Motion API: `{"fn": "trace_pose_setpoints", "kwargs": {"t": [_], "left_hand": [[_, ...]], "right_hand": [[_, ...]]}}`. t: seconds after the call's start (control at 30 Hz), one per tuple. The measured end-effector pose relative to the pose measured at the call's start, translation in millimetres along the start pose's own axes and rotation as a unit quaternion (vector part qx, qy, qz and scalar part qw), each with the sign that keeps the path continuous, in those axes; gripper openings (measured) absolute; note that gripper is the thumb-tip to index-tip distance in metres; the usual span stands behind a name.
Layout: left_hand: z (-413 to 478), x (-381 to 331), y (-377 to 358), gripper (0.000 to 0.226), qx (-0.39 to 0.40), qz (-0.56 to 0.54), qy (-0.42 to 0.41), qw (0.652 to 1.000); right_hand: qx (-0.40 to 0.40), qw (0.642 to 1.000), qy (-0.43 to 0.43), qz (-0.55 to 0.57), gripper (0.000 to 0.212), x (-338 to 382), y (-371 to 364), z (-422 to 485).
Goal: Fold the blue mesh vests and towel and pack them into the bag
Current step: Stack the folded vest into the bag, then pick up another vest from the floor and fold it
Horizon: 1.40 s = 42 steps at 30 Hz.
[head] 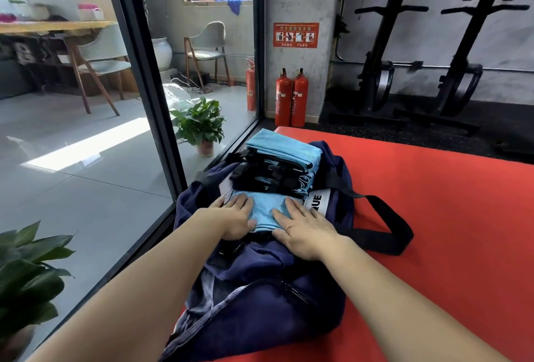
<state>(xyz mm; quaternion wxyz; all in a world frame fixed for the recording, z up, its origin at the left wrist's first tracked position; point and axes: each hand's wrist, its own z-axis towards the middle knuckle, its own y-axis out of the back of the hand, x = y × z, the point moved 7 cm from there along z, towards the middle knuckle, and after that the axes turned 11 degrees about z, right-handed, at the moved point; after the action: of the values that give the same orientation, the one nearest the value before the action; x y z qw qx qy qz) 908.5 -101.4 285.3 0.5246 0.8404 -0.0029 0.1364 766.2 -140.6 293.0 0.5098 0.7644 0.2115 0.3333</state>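
Both hands are flat on a folded light-blue cloth point(265, 208) sitting in the open top of the navy bag point(260, 289): left hand point(235, 217) on its left edge, right hand point(303, 231) on its right, fingers straight and a bit apart, pressing down rather than gripping anything. Just behind it, also on the bag's opening, is a stack of folded blue mesh vests point(274, 176) with black trim, topped by another folded light-blue piece point(284, 146). The bag lies on a red mat point(433, 217) right beside a glass wall, its black strap point(400, 230) looped out to the right.
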Motion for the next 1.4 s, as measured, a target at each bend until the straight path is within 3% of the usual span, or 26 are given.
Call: {"fn": "trace_pose_setpoints", "kwargs": {"t": [0.27,0.67,0.87,1.07,1.4], "left_hand": [[-9.5,-2.1,2.2,0.062,-0.030,0.003,-0.002,1.000],[-78.5,-24.4,55.9,0.061,-0.081,-0.009,-0.004,0.997],[-112.0,-125.3,83.1,0.060,-0.113,-0.020,-0.071,0.991],[-139.8,-254.3,91.2,0.058,-0.091,-0.048,-0.156,0.982],[-210.2,-460.2,123.9,0.057,-0.096,0.031,-0.299,0.949]], "right_hand": [[0.032,0.999,-0.018,-0.001,0.060,-2.1,-2.1,-1.5],[-0.035,0.998,-0.050,0.014,0.061,-39.4,36.9,-98.2],[-0.051,0.991,-0.127,0.010,0.061,-84.0,44.0,-186.2],[-0.065,0.973,-0.220,-0.019,0.066,-147.2,38.9,-286.3],[-0.127,0.924,-0.359,0.003,0.071,-248.8,24.8,-481.1]]}}
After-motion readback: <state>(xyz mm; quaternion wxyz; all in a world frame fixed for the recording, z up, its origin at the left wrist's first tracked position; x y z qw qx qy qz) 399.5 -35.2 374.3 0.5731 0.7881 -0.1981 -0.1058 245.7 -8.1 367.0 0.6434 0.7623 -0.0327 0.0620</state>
